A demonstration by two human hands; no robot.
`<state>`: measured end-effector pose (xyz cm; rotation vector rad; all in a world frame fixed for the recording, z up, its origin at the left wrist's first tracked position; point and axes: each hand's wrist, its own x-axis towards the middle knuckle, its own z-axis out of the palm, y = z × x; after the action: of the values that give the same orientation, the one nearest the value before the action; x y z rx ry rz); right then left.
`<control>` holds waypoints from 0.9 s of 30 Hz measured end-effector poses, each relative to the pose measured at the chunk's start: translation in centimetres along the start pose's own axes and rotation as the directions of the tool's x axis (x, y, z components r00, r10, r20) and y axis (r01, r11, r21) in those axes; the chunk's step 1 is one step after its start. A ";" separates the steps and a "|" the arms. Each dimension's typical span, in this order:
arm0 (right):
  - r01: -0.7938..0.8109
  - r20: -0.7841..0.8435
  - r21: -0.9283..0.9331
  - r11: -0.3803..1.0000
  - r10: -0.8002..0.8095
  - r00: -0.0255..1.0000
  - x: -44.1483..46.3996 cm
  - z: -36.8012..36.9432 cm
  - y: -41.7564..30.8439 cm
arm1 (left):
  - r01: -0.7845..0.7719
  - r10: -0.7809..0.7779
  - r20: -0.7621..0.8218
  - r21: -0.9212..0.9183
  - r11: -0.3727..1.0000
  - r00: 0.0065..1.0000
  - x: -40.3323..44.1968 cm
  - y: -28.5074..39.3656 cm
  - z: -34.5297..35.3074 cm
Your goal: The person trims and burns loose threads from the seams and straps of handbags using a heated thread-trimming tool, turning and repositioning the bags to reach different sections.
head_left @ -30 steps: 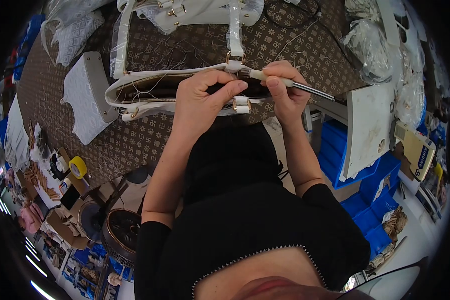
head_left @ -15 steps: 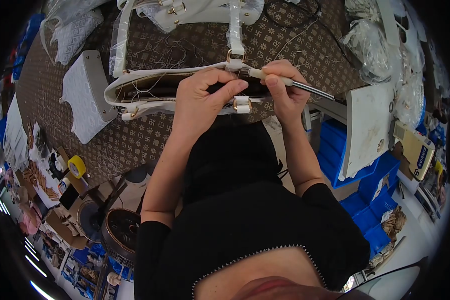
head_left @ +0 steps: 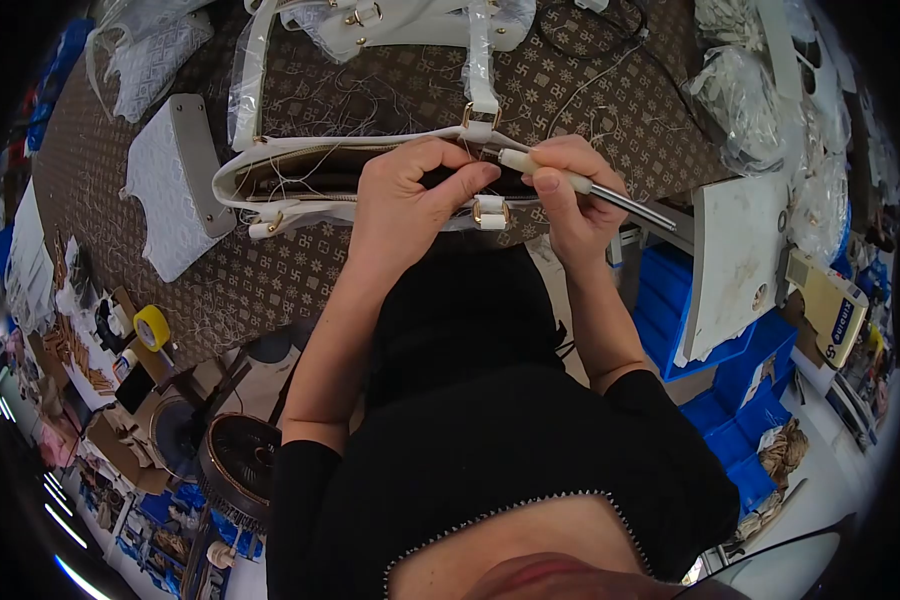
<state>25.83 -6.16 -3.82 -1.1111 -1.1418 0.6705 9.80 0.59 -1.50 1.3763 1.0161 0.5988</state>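
The work looks well along to me: the cream-white handbag with the long open mouth (head_left: 305, 212) has its body joined, its zip set in, and a white strap wrapped in clear film (head_left: 480, 65) fixed to the far rim by a gold-coloured metal buckle (head_left: 482, 116). What seems left is small detail, since thin pale loose threads (head_left: 295, 185) trail across the opening, and both hands are busy at one spot near the bag's right end.

The left hand (head_left: 407, 195) sits over the mouth, thumb and forefinger drawn nearly together just below the buckle; I can't tell whether they grip a thread or the edge. The right hand (head_left: 578, 190) pinches a slim pen-like tool with a cream grip and silver metal shaft (head_left: 632, 206), its pale end close to that same place; contact is too fine to make out.

The bag lies right before the person, on the brown table cover with a pale repeating print (head_left: 275, 280). Its mouth gapes, showing a brownish lining, its near rim carries white tabs with gold-coloured fittings, and the leather-like surface looks smooth.
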 end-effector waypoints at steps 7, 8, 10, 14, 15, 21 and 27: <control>0.063 0.034 -0.137 0.989 -0.058 0.998 -0.2 0.6 0.1 | -0.004 0.004 0.010 0.010 1.000 1.000 -0.1 0.1 -0.1; 0.062 0.036 -0.137 0.989 -0.057 0.998 -0.1 0.7 0.1 | -0.013 0.013 0.012 0.008 1.000 1.000 -0.1 0.0 -0.2; 0.089 0.049 -0.168 0.982 -0.082 0.995 0.1 0.7 0.1 | -0.027 0.026 0.013 0.019 0.999 1.000 -0.1 0.0 -0.3; 0.106 0.056 -0.167 0.980 -0.098 0.994 0.1 0.6 0.2 | -0.029 0.029 0.025 0.016 0.999 0.999 -0.1 0.0 -0.3; 0.105 0.058 -0.169 0.980 -0.096 0.994 0.1 0.6 0.1 | -0.028 0.028 0.024 0.015 0.999 0.999 -0.1 0.0 -0.4; 0.101 0.064 -0.161 0.982 -0.092 0.994 0.0 0.6 0.2 | -0.045 0.044 0.032 0.025 0.999 0.999 -0.1 0.0 -0.5; 0.089 0.072 -0.159 0.983 -0.078 0.994 0.1 0.5 0.3 | -0.045 0.044 0.025 0.026 0.999 0.999 0.0 -0.1 -0.4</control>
<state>25.40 -5.78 -4.08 -1.1781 -1.3110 0.5594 9.43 0.76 -1.51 1.4293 0.9791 0.6026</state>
